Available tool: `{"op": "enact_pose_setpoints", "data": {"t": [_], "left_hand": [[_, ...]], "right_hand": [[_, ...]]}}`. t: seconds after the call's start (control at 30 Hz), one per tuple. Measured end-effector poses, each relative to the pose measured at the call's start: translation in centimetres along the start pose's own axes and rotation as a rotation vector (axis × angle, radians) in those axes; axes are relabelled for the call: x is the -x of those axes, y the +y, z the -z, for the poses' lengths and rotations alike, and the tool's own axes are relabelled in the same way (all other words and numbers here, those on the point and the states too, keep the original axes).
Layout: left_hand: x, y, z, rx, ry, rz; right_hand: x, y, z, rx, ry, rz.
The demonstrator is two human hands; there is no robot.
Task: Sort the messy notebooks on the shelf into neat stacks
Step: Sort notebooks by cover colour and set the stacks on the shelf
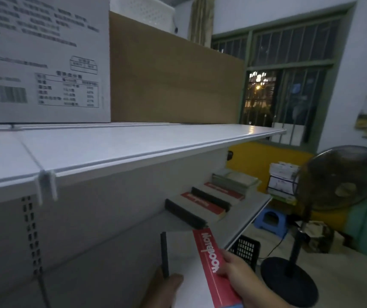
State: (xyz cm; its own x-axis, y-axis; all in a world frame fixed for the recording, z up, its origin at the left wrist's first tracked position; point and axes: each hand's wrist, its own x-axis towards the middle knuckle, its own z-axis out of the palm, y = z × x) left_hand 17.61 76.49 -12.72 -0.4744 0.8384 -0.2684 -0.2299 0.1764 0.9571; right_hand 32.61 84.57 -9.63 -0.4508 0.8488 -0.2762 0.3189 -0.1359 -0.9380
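**Both hands on one notebook, low at the shelf front**

Right hand (238, 271) closed on the red band of a white notebook (187, 263), fingers (228, 260) lying over the printed title, thumb hidden beneath. Left hand (163, 285) grips the same notebook at its dark spine edge; only the thumb and part of the palm show. The notebook is tilted, held just off the lower shelf (244, 221).

Above both hands: wide white upper shelf (133, 141), carrying a white printed carton (44, 58) and a brown cardboard box (173, 81).

Beyond the hands, farther along the lower shelf: row of notebooks (202, 203), overlapping, red bands and dark spines showing, askew.

Right of the right hand: standing fan (338, 178), then a black slotted basket (246, 247) on the floor, just beside the wrist.
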Motion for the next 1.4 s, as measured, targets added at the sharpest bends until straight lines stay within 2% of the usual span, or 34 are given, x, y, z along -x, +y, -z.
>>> {"op": "enact_pose_setpoints", "data": {"t": [0.13, 0.3, 0.5, 0.7, 0.87, 1.0, 1.17, 1.3, 1.4], "left_hand": [[-5.0, 1.0, -1.8, -0.099, 0.014, -0.009], [-9.8, 2.4, -3.6, -0.156, -0.024, 0.089], [-14.0, 3.1, -5.0, -0.093, 0.084, 0.091], [-18.4, 5.1, -8.2, -0.029, 0.207, 0.062], [-21.4, 6.1, -10.1, -0.163, 0.381, -0.008], [-24.1, 3.7, -10.0, -0.242, 0.473, -0.003], [-23.1, 3.6, -10.7, -0.409, 0.562, -0.025], [-23.6, 2.8, -11.0, -0.512, 0.635, -0.028], [-23.5, 2.4, -11.4, -0.556, 0.709, -0.058]], "right_hand": [[-3.3, -1.9, 1.9, -0.067, 0.086, 0.052], [-7.2, -3.2, 4.7, -0.08, 0.1, 0.079], [-13.5, -5.3, 7.7, -0.064, 0.001, 0.062], [-22.4, -7.6, 10.2, 0.239, -0.072, 0.174], [-29.7, -8.7, 11.1, 0.448, -0.074, 0.283], [-33.6, -6.8, 8.9, 0.793, -0.107, 0.383], [-34.6, -4.1, 7.3, 0.706, -0.067, 0.462], [-35.3, -3.8, 7.2, 0.872, -0.121, 0.486], [-35.1, -3.8, 7.3, 0.847, -0.106, 0.511]]}}
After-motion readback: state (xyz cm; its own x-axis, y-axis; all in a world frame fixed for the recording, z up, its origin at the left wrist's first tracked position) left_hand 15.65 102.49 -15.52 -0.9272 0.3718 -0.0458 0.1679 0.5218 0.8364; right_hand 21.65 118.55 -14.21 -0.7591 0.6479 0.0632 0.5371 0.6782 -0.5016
